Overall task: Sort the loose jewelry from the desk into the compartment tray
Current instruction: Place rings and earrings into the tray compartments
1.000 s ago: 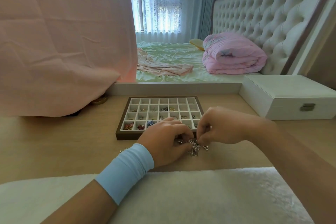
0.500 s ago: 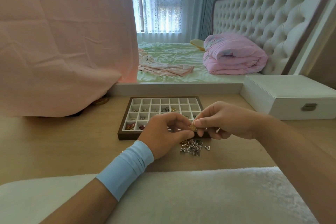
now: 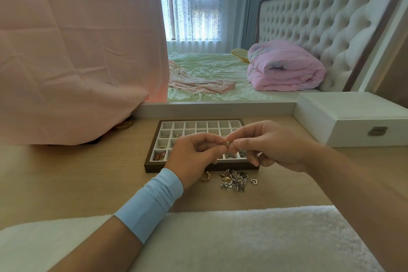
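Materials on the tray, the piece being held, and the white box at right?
The compartment tray: dark brown frame, looks like wood or wood-look; pale matte dividers, perhaps fabric-lined. The small gold piece, pinched by left hand and right hand: shiny yellow metal, seemingly. The white box: smooth matte white shell, material unclear, with a dull metal clasp.

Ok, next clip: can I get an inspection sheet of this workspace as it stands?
Surface: wooden desk, fluffy white mat at its near edge.
Job's things: tray, some compartments filled; jewelry pile, gold ring and heart charm loose in front of it.
Clutter: white box at right; pink cloth at left.
Hands: left hand and right hand pinch a gold piece together above the tray.
Cables: nothing seen.
Surroundings: bed with pink quilt, curtained window.
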Motion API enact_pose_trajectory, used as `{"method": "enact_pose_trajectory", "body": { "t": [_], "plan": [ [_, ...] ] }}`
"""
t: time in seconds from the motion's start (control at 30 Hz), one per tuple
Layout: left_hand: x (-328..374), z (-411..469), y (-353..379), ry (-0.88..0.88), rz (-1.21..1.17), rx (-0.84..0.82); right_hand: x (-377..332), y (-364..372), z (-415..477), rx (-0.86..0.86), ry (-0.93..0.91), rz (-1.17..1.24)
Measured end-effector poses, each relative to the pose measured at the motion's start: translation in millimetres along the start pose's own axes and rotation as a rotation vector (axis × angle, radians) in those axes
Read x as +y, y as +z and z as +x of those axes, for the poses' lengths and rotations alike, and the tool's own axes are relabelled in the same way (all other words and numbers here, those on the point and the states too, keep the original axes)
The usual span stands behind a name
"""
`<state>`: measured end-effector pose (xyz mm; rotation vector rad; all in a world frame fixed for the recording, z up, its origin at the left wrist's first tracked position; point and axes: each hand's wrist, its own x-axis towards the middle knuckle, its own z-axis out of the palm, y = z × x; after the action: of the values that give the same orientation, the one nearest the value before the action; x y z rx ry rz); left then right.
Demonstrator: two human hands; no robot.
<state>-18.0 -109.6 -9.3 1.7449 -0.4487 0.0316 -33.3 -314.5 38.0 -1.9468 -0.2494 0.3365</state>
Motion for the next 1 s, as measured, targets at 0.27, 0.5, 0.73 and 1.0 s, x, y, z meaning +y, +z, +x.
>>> {"method": "enact_pose_trajectory", "body": {
  "t": [0.27,0.5,0.73,1.0],
  "plan": [
    [14,13,-7,0.059,0.007,-0.009,-5,1,12,0.134,-0.127,-0.020],
    [25,51,-11,-0.027,-0.025,0.060,-24,-16,42,0.316,-0.241,-0.340],
    [-7,88,-18,0.017,0.454,0.020,-5,-26,88,0.334,-0.156,-0.696],
    [-35,92,-26,0.055,0.917,-0.106,24,-12,112,0.277,-0.085,-1.012]
  ]
}}
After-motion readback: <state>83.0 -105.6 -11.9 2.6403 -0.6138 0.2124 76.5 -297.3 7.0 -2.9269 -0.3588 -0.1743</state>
